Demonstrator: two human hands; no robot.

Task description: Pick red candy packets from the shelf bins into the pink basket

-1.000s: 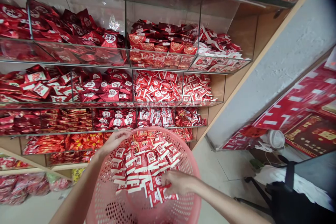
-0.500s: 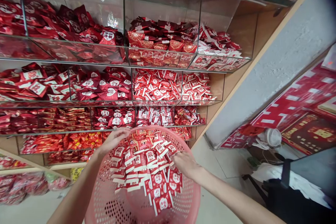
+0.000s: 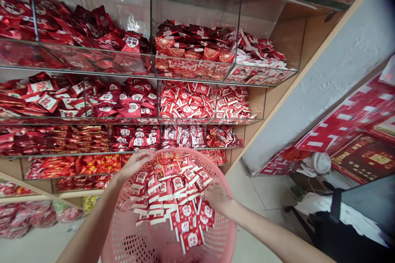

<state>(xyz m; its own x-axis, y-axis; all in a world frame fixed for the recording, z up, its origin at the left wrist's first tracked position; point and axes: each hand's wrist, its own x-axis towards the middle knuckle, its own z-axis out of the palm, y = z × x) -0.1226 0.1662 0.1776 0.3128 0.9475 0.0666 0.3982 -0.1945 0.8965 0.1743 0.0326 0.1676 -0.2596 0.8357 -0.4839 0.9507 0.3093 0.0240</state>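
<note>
A pink plastic basket with a perforated wall is in front of me, tilted so that its inside faces me. Rows of small red-and-white wrapped packets lie in it, overlapping one another. My left hand grips the far left part of the rim, its fingertips over the edge. Inside the basket, my right hand is at the right edge of the packets, fingers stretched out and slightly blurred. I see nothing held in it.
Glass-fronted shelves with red packets in compartments rise beyond the basket. A grey wall stands to the right. Lower right are a black chair and a white cup. Bagged packets lie at lower left.
My right hand has shifted slightly down and right, and its fingers look flatter than before. The left hand keeps its place on the rim. The view has moved slightly.
</note>
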